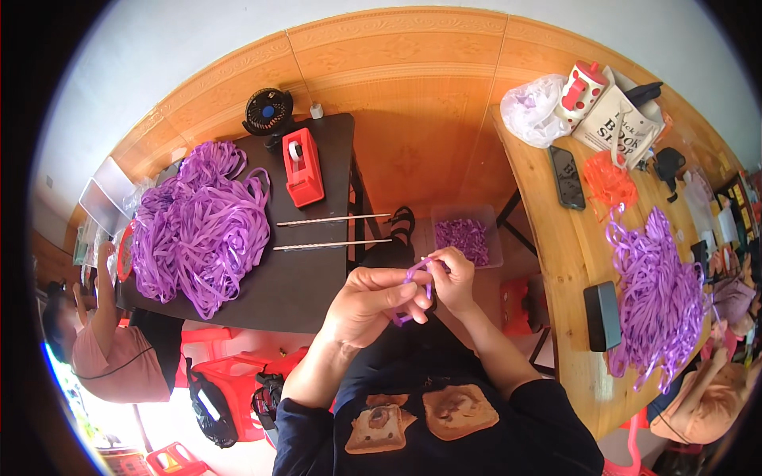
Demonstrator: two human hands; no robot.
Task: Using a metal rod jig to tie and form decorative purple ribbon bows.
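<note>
One thin glossy purple ribbon strip (409,274) curves between our left hand (379,300) and our right hand (454,279), both pinching it with thumb and fingertips, in front of our dark printed shirt (421,373). We cannot quite tell whether it is knotted or merely looped, since our fingers cover much of it. If either pinch slackens, the slick-looking strip could slip and lose its loop; uneven pulling could twist or crease it. Dropped, it could miss the translucent plastic bin (495,232) of purple pieces (462,241), which stands beyond our hands.
</note>
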